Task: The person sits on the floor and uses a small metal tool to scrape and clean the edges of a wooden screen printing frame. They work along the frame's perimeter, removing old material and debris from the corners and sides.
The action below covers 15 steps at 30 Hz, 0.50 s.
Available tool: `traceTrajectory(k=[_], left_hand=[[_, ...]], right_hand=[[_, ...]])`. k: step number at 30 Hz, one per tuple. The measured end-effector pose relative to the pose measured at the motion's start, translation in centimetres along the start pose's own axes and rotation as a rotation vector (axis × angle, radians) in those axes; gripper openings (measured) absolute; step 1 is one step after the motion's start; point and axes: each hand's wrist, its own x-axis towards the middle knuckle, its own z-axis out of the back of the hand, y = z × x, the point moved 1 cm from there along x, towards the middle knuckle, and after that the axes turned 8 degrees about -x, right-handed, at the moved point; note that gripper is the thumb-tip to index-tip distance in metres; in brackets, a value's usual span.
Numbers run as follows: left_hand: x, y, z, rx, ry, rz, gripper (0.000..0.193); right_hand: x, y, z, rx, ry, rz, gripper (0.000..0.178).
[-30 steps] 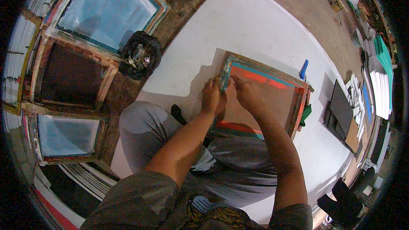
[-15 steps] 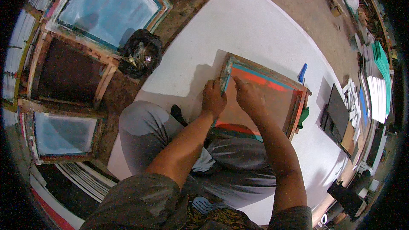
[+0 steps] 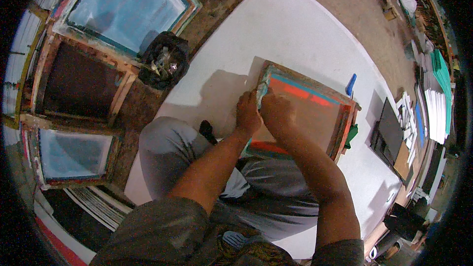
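A wooden screen-printing frame (image 3: 310, 82) rests tilted at my lap over the white board. Its brownish mesh (image 3: 315, 120) carries orange-red patches along the top and bottom, with a teal border. My left hand (image 3: 248, 114) is closed around the frame's left side bar. Against the inner side of that same bar, my right hand (image 3: 277, 112) is closed, fingers curled down and close to the left hand. Whatever its fingers may hold is hidden. A green piece (image 3: 351, 136) pokes out beyond the frame's right side.
The white board (image 3: 276, 24) spreads under and beyond me. On it lie a blue tool (image 3: 351, 84) and black flat panels (image 3: 387, 133) at the right. A black plastic bag (image 3: 172, 74) sits left, beside a blue-meshed screen (image 3: 128, 10). White and green sheets (image 3: 436, 111) stand far right.
My right hand has moved left and slightly down, from the mesh's upper left to the left bar, beside my left hand. The left hand keeps its hold on the frame.
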Motion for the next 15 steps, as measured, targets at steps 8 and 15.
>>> traceTrajectory(k=[8, 15], left_hand=[[0.2, 0.8, -0.7, 0.015, 0.023, 0.063, 0.069], [0.3, 0.9, -0.8, 0.003, -0.004, 0.013, 0.064]], right_hand=[[0.3, -3.5, -1.8, 0.089, 0.027, 0.027, 0.043], [0.7, -5.4, -2.8, 0.340, 0.055, 0.092, 0.046]])
